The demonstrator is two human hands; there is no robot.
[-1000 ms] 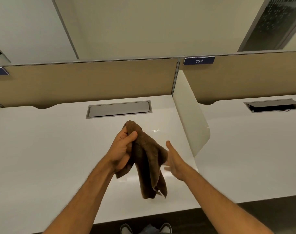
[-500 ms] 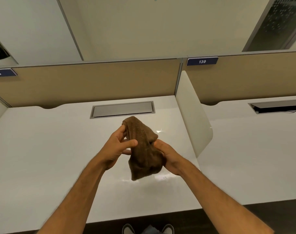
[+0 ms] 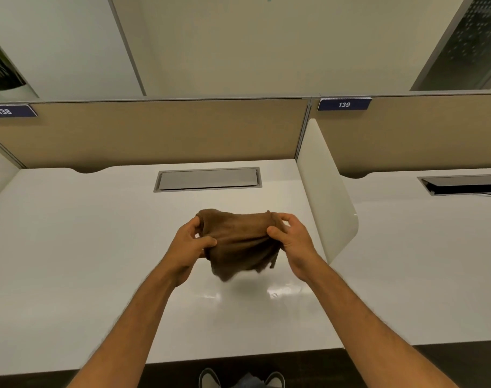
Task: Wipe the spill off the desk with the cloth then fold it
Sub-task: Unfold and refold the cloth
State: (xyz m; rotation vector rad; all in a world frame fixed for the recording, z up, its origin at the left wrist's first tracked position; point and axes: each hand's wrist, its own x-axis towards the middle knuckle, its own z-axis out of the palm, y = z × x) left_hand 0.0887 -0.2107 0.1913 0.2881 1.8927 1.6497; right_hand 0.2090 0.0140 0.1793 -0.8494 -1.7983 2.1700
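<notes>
Head view: the brown cloth (image 3: 240, 242) is held up in the air above the white desk (image 3: 70, 261), on the near side of the grey cable hatch (image 3: 208, 179) set into the desk top. The left hand (image 3: 189, 243) pinches the cloth's left end, thumb in front and fingers curled behind the fabric; the right hand (image 3: 290, 238) pinches its right end the same way. Between the two hands the cloth is stretched sideways along its top edge, and its lower part hangs in loose bunched folds. That lower edge is blurred, so how many layers hang there is hard to make out, and the fingers behind the fabric are mostly hidden. The cloth does not touch the desk; a dark shadow lies on the surface under it, still nearer than the hatch, with pale glossy streaks beside it that may be wet or may be reflected light, I cannot tell which. Right of the hatch stands a white side divider (image 3: 322, 191), and behind the hatch runs a tan partition (image 3: 154, 130) with a blue label 138 (image 3: 7, 111), cut off by the left frame edge. Shoes (image 3: 210, 379) are cut off at the bottom edge
</notes>
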